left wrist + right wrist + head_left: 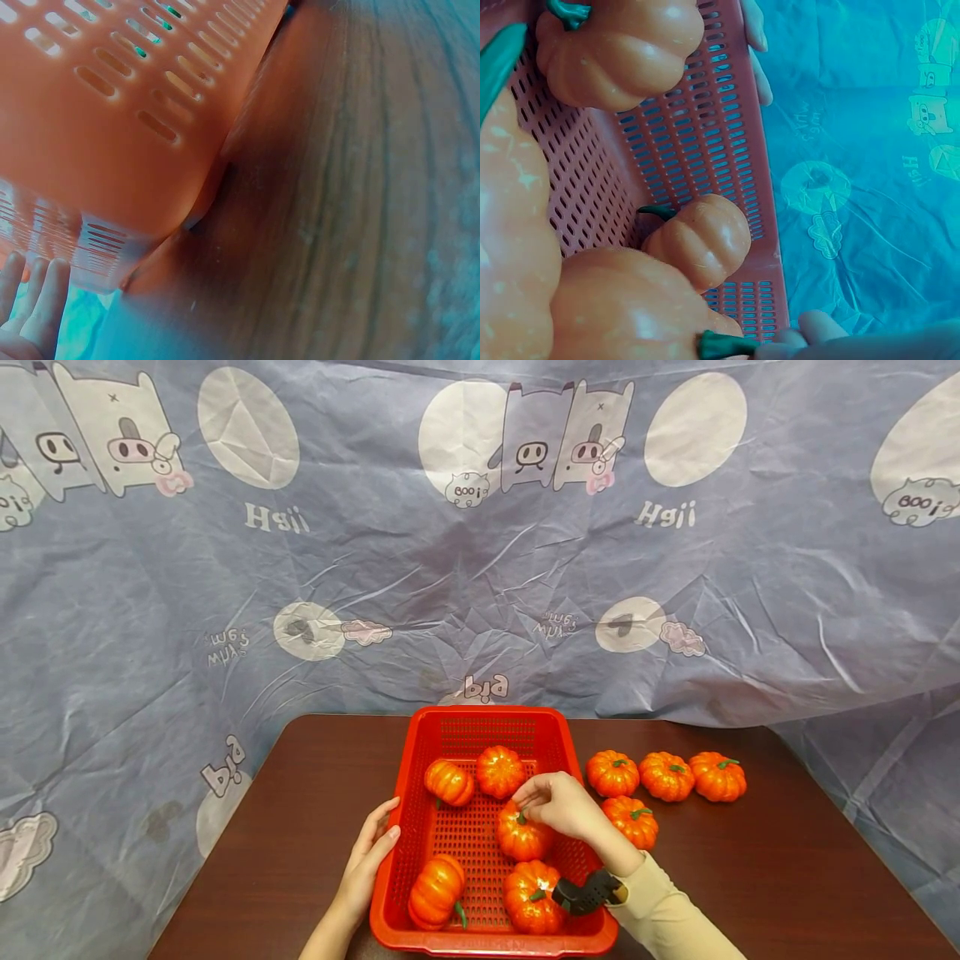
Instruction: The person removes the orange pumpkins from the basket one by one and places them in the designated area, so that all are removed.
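A red slotted plastic basket holds several small orange pumpkins with green stems. My right hand reaches over its right side and pinches the stem of one pumpkin. That green stem meets my fingertips in the right wrist view. Around it in the basket lie a front right pumpkin, a front left pumpkin, a back left pumpkin and a back pumpkin. My left hand rests against the basket's left side, fingers fairly straight; its fingertips touch the wall in the left wrist view.
Right of the basket, several more pumpkins sit on the dark brown table: three in a back row and one nearer pumpkin in front. A grey-blue printed cloth hangs behind the table. A black strap circles my right wrist.
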Demonstrator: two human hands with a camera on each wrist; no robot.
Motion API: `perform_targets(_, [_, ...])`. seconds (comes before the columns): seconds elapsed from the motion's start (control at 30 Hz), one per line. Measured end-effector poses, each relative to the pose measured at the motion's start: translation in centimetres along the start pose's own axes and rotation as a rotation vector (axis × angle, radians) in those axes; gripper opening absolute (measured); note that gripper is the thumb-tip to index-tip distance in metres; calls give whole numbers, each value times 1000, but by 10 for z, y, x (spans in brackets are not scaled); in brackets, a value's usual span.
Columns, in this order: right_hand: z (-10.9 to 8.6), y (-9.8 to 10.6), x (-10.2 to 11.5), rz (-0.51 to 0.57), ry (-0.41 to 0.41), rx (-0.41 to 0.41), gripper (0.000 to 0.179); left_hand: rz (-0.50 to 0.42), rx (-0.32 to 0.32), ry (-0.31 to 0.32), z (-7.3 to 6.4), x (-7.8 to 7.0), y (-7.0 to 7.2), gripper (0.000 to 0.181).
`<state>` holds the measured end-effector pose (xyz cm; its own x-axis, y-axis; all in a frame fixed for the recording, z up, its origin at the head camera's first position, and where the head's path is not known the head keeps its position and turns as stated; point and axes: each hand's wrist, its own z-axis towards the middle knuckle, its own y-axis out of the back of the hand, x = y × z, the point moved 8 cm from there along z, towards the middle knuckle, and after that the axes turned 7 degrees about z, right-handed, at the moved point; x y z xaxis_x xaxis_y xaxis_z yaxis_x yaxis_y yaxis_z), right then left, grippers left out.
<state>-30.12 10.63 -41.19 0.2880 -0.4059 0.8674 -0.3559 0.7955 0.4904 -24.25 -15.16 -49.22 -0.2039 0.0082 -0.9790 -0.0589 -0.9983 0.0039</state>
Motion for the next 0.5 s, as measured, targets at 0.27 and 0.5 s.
perform_targets(0.27, [-3, 12, 6, 92, -8, -105, 16, 13, 7, -8, 0, -1, 0, 43])
perform_targets(0.5, [-9, 23, 17, 141, 7, -187, 18, 12, -2, -1, 0, 1, 0, 43])
